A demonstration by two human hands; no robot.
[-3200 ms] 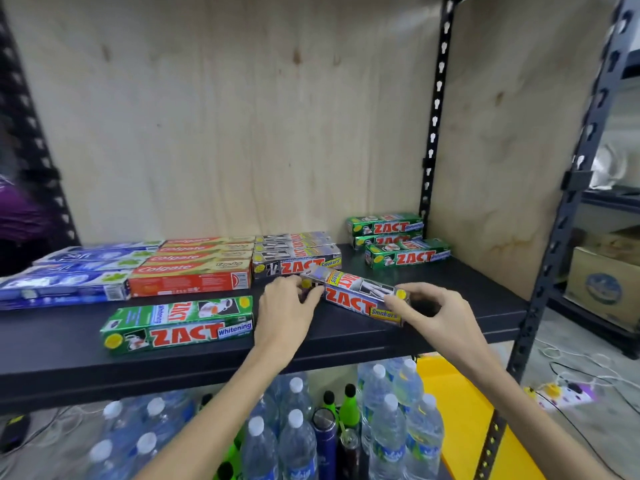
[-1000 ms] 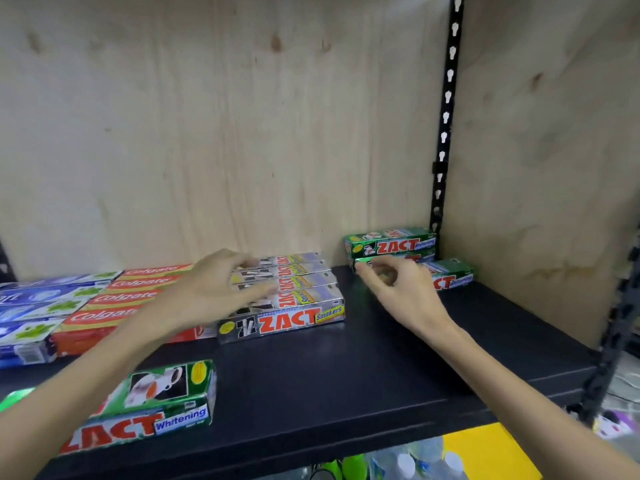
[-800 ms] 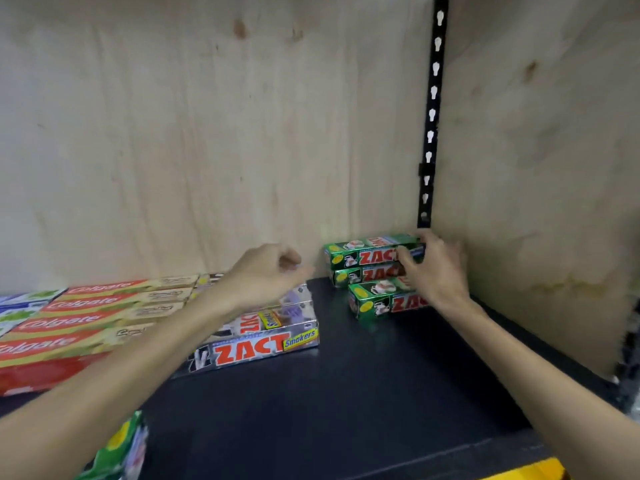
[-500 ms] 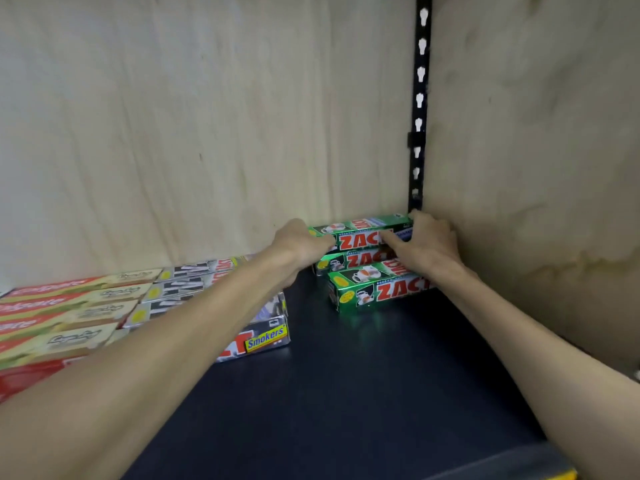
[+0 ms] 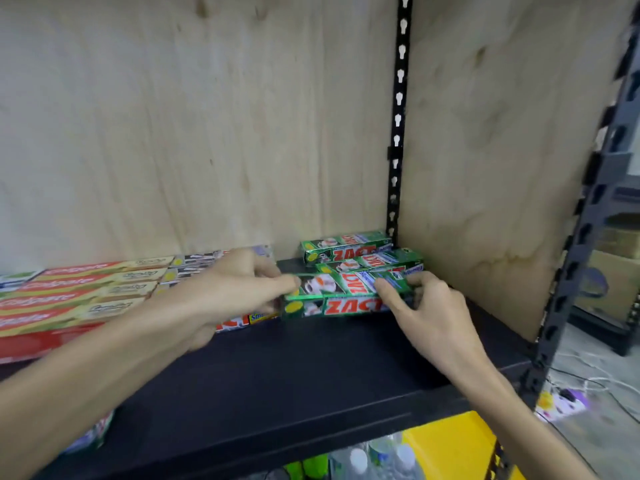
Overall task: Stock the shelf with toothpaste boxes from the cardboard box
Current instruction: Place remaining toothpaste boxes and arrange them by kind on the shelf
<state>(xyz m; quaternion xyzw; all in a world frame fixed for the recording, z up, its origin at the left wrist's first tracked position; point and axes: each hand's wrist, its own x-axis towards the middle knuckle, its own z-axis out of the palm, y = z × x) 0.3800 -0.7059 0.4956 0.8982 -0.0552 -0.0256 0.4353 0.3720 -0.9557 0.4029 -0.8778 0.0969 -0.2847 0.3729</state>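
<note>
Both hands are pinching one green Zact toothpaste box (image 5: 341,292), left hand (image 5: 239,289) at its left end, right hand (image 5: 420,306) at its right. Its long axis is running left-right, near two matching boxes (image 5: 346,249) in the shelf's (image 5: 311,372) far right corner.

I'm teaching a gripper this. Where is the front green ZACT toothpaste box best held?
By its two short ends, from the front: the front green ZACT toothpaste box lies lengthwise, another box behind it. The left hand and right hand pinch those ends.

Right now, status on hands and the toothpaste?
Left hand and right hand pinch front green ZACT toothpaste box by its ends. Black shelf ahead bare.
</note>
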